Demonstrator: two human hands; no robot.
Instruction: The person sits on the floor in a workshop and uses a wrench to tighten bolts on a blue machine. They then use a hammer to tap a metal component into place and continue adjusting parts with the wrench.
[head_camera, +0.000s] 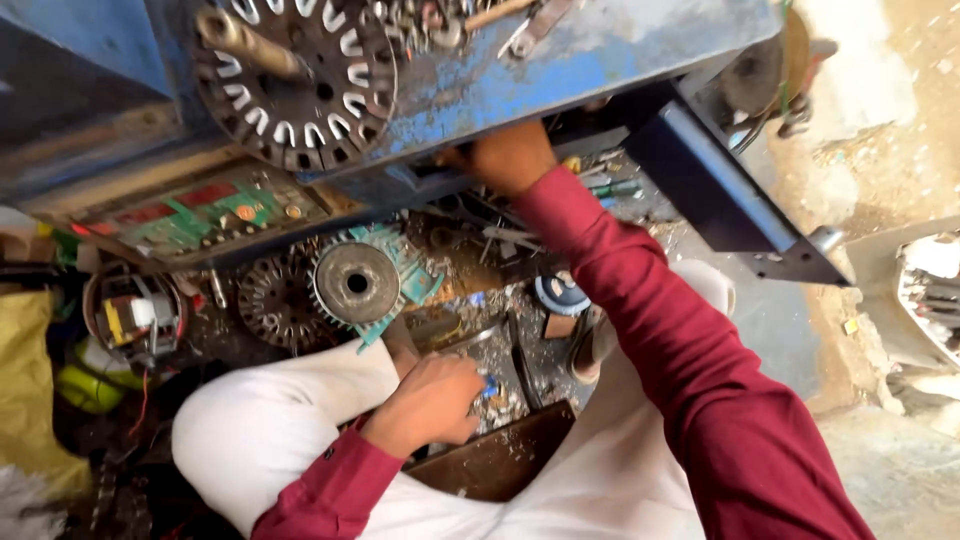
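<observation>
— Hands first: where are they?

— Both hands are well apart. The left hand (432, 398) is low, close to the body, fingers curled down among the metal scraps on the floor (500, 300); a small blue piece (489, 388) shows at its fingertips, though I cannot tell whether it is pinched or only touched. The right hand (508, 157) reaches far forward, tucked under the edge of the blue table (560, 60), so its fingers are hidden — gripping or not, I cannot say.

— And what lies between them?

— A round grey rotor disc (357, 283) sits on a teal bracket (410, 275), just ahead and to the left of the left hand, lying flat with its bore facing up. The left hand is clearly the nearer one. A slotted stator ring (290, 85) rests on the table above, and a green circuit board (215, 215) lies on the shelf below it.
</observation>
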